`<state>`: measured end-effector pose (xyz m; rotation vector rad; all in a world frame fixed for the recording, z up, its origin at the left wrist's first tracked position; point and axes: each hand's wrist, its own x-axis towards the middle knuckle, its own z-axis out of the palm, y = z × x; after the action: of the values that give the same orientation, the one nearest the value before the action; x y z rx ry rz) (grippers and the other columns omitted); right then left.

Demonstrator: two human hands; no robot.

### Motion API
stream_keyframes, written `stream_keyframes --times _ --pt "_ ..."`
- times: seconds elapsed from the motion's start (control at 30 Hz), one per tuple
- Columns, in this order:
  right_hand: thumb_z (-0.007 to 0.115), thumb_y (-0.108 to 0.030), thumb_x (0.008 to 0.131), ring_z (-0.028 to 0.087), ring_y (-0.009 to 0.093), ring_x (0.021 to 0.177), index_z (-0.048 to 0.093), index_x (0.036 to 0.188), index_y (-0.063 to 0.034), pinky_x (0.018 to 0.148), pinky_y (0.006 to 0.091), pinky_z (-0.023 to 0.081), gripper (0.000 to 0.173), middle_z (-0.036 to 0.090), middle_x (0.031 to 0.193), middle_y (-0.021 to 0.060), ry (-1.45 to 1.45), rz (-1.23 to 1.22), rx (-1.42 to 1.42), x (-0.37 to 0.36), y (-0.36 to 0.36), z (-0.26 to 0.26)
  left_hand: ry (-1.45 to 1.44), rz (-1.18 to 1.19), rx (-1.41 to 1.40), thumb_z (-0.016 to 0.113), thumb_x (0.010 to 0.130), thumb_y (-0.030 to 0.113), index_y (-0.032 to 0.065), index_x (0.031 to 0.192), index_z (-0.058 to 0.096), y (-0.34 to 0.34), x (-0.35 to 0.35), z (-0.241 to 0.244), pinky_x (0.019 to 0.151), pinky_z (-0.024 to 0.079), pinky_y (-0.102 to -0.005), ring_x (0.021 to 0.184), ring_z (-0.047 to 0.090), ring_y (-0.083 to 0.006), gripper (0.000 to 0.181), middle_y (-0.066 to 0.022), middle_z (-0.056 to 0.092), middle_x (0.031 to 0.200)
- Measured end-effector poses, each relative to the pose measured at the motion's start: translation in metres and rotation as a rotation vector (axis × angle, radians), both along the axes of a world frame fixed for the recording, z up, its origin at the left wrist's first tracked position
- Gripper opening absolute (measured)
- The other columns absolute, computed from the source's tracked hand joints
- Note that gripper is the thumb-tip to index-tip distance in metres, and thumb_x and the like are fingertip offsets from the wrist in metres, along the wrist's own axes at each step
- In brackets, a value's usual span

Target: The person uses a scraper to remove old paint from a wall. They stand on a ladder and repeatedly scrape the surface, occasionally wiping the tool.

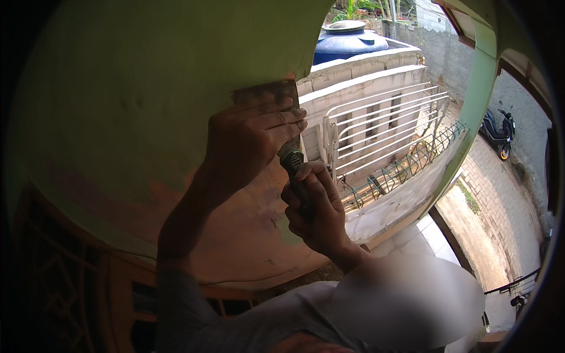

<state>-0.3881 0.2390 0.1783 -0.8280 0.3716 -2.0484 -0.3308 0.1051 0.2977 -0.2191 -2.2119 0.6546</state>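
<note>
My right hand (313, 207) is closed around the dark handle of a scraper (289, 89) with a broad metal blade. The blade is raised near the edge of a green painted wall (132, 106). My left hand (251, 137) lies across the blade from the left, fingers extended and pointing right; its thumb is hidden. Below both hands the wall has patches of orange and pinkish colour. Whether the blade's far edge touches the wall cannot be told.
Beyond the wall's edge are a white metal rack (388, 128), a green wire barrier (397, 167) and a blue water tank (348, 44). A motor scooter (498, 128) stands on the paved lane at right. A wooden frame (117, 287) is at lower left; a blurred patch covers the lower right.
</note>
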Motion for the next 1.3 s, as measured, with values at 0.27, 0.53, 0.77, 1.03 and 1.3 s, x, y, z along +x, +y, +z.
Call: stream_keyframes --times 0.27,0.53,0.77,1.03,1.3 --pt "0.042 -0.031 0.106 0.031 0.003 0.049 0.047 0.112 -0.0174 0.039 0.0155 0.027 0.016 0.043 0.079 0.0012 0.006 0.029 -0.053 0.001 -0.004 -0.003 0.018 -0.020 -0.045 0.069 0.079 0.019 0.0229 0.094 0.079 -0.004 -0.006 0.008 0.095 0.052 -0.0300 0.107 0.067 -0.0125 0.019 0.0066 0.075 0.102" --pt "0.040 -0.030 0.107 0.029 0.003 0.047 0.047 0.112 -0.0200 0.037 0.0164 0.025 0.013 0.044 0.080 0.0023 -0.034 -0.007 -0.036 0.001 -0.004 0.006 0.026 -0.005 -0.087 0.068 0.079 0.020 0.0229 0.095 0.079 -0.001 -0.010 0.014 0.091 0.054 -0.0301 0.106 0.068 -0.0124 0.019 0.0062 0.075 0.102" --pt "0.037 -0.033 0.108 0.025 0.003 0.043 0.047 0.112 -0.0217 0.036 0.0170 0.024 0.015 0.044 0.080 0.0036 -0.076 -0.047 -0.001 0.008 -0.007 0.010 -0.048 -0.071 -0.042 0.069 0.079 0.019 0.0214 0.094 0.079 -0.010 -0.014 0.011 0.089 0.054 -0.0287 0.106 0.067 -0.0119 0.018 0.0047 0.075 0.102" --pt "0.036 -0.033 0.108 0.025 0.003 0.044 0.046 0.111 -0.0202 0.036 0.0178 0.024 0.017 0.044 0.079 0.0027 -0.047 -0.068 -0.054 0.021 -0.013 0.004 -0.072 -0.052 -0.066 0.070 0.078 0.018 0.0203 0.091 0.079 -0.003 -0.005 0.013 0.089 0.054 -0.0278 0.107 0.067 -0.0116 0.016 0.0046 0.075 0.101" --pt "0.037 -0.035 0.107 0.027 0.003 0.045 0.046 0.111 -0.0213 0.038 0.0176 0.023 0.016 0.043 0.078 0.0012 -0.022 -0.065 -0.067 0.025 -0.022 0.000 -0.003 -0.028 -0.108 0.070 0.077 0.014 0.0180 0.093 0.078 -0.006 0.002 0.014 0.088 0.056 -0.0327 0.103 0.069 -0.0186 0.018 0.0026 0.074 0.103"
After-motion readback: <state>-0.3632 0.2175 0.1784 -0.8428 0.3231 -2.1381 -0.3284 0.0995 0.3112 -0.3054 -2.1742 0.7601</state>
